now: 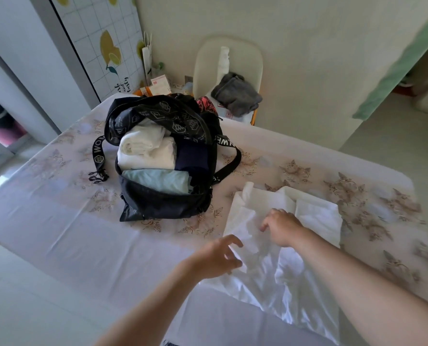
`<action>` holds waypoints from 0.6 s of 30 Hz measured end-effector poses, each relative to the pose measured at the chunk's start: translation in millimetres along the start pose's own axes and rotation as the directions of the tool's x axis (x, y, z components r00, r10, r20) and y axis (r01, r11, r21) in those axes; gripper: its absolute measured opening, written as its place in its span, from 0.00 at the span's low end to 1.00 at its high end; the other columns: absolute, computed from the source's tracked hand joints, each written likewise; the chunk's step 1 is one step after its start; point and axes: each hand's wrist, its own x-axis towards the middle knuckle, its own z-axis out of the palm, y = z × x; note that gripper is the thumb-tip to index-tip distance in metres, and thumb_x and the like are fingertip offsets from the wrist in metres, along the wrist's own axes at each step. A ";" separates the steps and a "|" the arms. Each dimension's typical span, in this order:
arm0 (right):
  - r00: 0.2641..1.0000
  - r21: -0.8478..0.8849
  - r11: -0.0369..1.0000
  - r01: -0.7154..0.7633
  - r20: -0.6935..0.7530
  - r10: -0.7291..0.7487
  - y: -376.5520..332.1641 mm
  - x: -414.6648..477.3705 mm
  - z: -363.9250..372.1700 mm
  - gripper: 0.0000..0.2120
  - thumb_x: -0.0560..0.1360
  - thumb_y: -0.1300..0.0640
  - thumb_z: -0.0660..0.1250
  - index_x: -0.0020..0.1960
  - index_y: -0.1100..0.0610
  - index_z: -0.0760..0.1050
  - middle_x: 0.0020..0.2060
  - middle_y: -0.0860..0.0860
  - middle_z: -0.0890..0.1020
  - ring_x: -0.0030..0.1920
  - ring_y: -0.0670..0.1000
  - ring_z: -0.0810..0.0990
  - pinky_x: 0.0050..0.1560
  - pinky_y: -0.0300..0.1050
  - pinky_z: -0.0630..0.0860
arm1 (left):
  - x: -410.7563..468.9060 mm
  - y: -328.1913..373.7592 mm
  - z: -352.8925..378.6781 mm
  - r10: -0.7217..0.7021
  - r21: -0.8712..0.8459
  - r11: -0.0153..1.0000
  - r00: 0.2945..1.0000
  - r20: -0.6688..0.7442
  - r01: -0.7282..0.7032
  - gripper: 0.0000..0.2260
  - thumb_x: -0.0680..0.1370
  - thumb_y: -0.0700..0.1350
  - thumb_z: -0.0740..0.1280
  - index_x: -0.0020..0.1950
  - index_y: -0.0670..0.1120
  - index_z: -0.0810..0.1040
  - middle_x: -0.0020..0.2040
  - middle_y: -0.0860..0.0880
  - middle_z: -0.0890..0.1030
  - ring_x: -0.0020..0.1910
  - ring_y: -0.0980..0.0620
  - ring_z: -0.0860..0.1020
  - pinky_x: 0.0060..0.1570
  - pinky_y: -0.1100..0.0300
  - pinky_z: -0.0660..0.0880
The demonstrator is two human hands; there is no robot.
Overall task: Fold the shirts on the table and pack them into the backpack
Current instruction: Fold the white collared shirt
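A white shirt [318, 218] lies on the near right part of the table [58, 221], its long axis running from the near edge towards the far edge. Its far end is folded into flat, squared layers, with a small rolled bit of cloth sticking up at the far left corner of the fold. Its near end is loose and creased, and spreads out to the table's near edge.

The right hand [281, 227] rests on the middle of the shirt, knuckles up, with the fingers bent down so the tips meet the cloth. I cannot tell whether it pinches the cloth or only presses it. The left hand [215, 257] is at the shirt's left edge, nearer to the table's near edge than the right hand. Its fingers are spread and loosely bent, and it grips nothing that can be seen. The folded end of the shirt lies beyond both hands and the creased end lies between the forearms.

The backpack [163, 206] stands near the middle of the table, to the left of the shirt and apart from it, with its mouth open upwards. Inside are folded white shirts [145, 151] towards the far side, a pale blue shirt [160, 179] at the near side and a dark garment [190, 156] on the right. Its straps [99, 156] trail out on the table on both sides.

Past the far edge stands a chair [233, 53] holding a grey cloth [235, 96] and a white bottle [223, 61]
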 end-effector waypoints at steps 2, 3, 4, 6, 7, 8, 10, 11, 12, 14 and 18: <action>0.998 0.026 1.000 -0.003 -0.069 0.004 -3.7 -3.0 8.5 0.19 0.76 0.62 0.59 0.62 0.46 0.78 0.62 0.51 0.71 0.65 0.55 0.70 0.66 0.48 0.66 | 3.0 0.6 10.2 -0.007 0.172 0.984 0.980 -0.200 0.042 0.07 0.78 0.50 0.67 0.56 0.55 0.78 0.46 0.54 0.84 0.40 0.54 0.81 0.42 0.58 0.78; 0.992 0.060 0.998 0.017 -0.125 -0.010 -7.2 -3.0 11.6 0.18 0.75 0.61 0.59 0.61 0.47 0.77 0.61 0.51 0.71 0.64 0.55 0.70 0.64 0.48 0.67 | 4.6 0.6 14.5 0.019 0.230 0.971 0.945 -0.326 0.059 0.06 0.79 0.50 0.66 0.54 0.54 0.79 0.46 0.53 0.83 0.42 0.53 0.80 0.42 0.57 0.77; 0.989 0.088 0.995 0.046 -0.144 -0.033 -11.5 -3.3 14.5 0.16 0.75 0.59 0.61 0.60 0.48 0.76 0.60 0.51 0.71 0.63 0.55 0.71 0.63 0.48 0.68 | 7.1 -0.3 19.2 0.057 0.247 0.968 0.906 -0.419 0.053 0.06 0.78 0.51 0.66 0.52 0.53 0.80 0.47 0.54 0.81 0.44 0.53 0.79 0.42 0.58 0.76; 0.990 0.089 0.990 0.111 -0.094 -0.103 -19.7 -3.4 22.6 0.15 0.75 0.56 0.64 0.61 0.48 0.74 0.61 0.51 0.70 0.63 0.54 0.71 0.62 0.48 0.69 | 13.2 -3.1 27.3 0.133 0.314 0.949 0.885 -0.447 0.016 0.10 0.76 0.53 0.69 0.56 0.54 0.79 0.52 0.54 0.76 0.53 0.54 0.75 0.46 0.60 0.73; 0.988 0.054 0.988 0.142 -0.075 -0.138 -22.4 -2.6 29.4 0.15 0.74 0.55 0.65 0.61 0.48 0.74 0.62 0.51 0.70 0.62 0.55 0.71 0.62 0.48 0.69 | 16.8 -4.8 31.1 0.174 0.404 0.915 0.900 -0.400 0.003 0.14 0.75 0.55 0.70 0.60 0.55 0.78 0.56 0.54 0.74 0.57 0.54 0.72 0.52 0.60 0.72; 0.983 0.028 0.986 0.167 -0.086 -0.164 -23.7 -1.5 36.4 0.15 0.74 0.53 0.66 0.61 0.49 0.74 0.61 0.52 0.70 0.61 0.55 0.72 0.61 0.48 0.69 | 21.1 -7.8 35.3 0.208 0.509 0.861 0.916 -0.342 -0.006 0.17 0.74 0.55 0.70 0.62 0.56 0.77 0.60 0.54 0.73 0.61 0.53 0.69 0.58 0.58 0.70; 0.970 0.028 0.982 0.188 -0.161 -0.182 -22.3 2.2 42.7 0.12 0.76 0.53 0.67 0.59 0.50 0.78 0.60 0.51 0.74 0.59 0.55 0.75 0.59 0.47 0.69 | 27.1 -11.7 37.9 0.237 0.626 0.780 0.929 -0.285 -0.007 0.15 0.76 0.50 0.69 0.63 0.56 0.78 0.62 0.53 0.73 0.63 0.51 0.69 0.65 0.56 0.65; 0.967 0.020 0.982 0.189 -0.181 -0.182 -20.0 4.1 42.4 0.09 0.77 0.53 0.67 0.56 0.50 0.80 0.58 0.50 0.77 0.57 0.54 0.77 0.59 0.46 0.69 | 27.7 -13.3 36.5 0.242 0.636 0.771 0.927 -0.285 -0.006 0.12 0.78 0.46 0.68 0.61 0.56 0.79 0.61 0.53 0.75 0.62 0.50 0.71 0.65 0.57 0.64; 0.967 0.006 0.983 0.184 -0.180 -0.180 -17.6 5.5 41.6 0.07 0.78 0.53 0.67 0.54 0.50 0.82 0.56 0.48 0.80 0.56 0.53 0.78 0.58 0.45 0.68 | 27.9 -15.7 34.8 0.255 0.625 0.780 0.919 -0.301 -0.012 0.11 0.78 0.44 0.67 0.58 0.55 0.81 0.58 0.52 0.77 0.60 0.49 0.73 0.63 0.57 0.66; 0.970 -0.013 0.986 0.165 -0.179 -0.165 -13.4 6.7 39.6 0.07 0.78 0.54 0.66 0.52 0.50 0.82 0.54 0.47 0.82 0.56 0.52 0.79 0.59 0.46 0.66 | 26.9 -22.7 29.9 0.308 0.563 0.825 0.876 -0.371 -0.051 0.09 0.76 0.42 0.69 0.52 0.53 0.84 0.49 0.51 0.81 0.53 0.46 0.78 0.55 0.54 0.72; 0.936 -0.005 0.987 0.161 -0.315 -0.154 -9.9 7.8 38.4 0.06 0.77 0.61 0.62 0.51 0.54 0.76 0.53 0.52 0.77 0.54 0.56 0.76 0.54 0.49 0.69 | 15.7 -30.2 29.3 0.236 0.461 0.880 0.949 -0.211 -0.116 0.11 0.75 0.43 0.69 0.53 0.56 0.84 0.49 0.55 0.81 0.53 0.54 0.74 0.54 0.60 0.71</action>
